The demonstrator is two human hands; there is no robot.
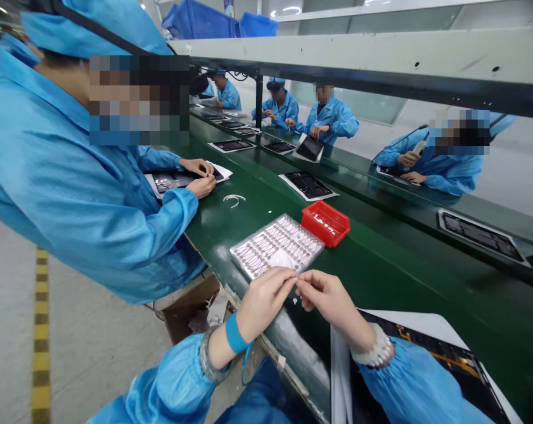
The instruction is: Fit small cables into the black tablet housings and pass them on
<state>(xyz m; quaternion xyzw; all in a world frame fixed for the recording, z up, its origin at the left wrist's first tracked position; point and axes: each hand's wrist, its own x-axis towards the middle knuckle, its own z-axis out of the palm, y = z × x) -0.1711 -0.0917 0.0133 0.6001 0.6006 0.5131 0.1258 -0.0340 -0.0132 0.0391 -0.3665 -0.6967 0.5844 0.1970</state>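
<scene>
My left hand [270,294] and my right hand [324,295] meet fingertip to fingertip over the near edge of the bench. Both are closed in a pinch around something too small to make out. Just beyond them lies a clear tray [238,252] with rows of small round parts on thin looped wires. A red bin [339,231] holding small white pieces touches the tray's far right corner. Under my right forearm is a black panel [452,359] with orange flex strips, lying on white sheets [419,321]. A blue band circles my left wrist.
A co-worker in blue [93,194] sits close on my left, hands on another dark panel. White curved strips [234,199] lie on the green bench [257,176]. More panels [308,184] rest along the line, with several co-workers opposite. A metal shelf beam [358,56] crosses above.
</scene>
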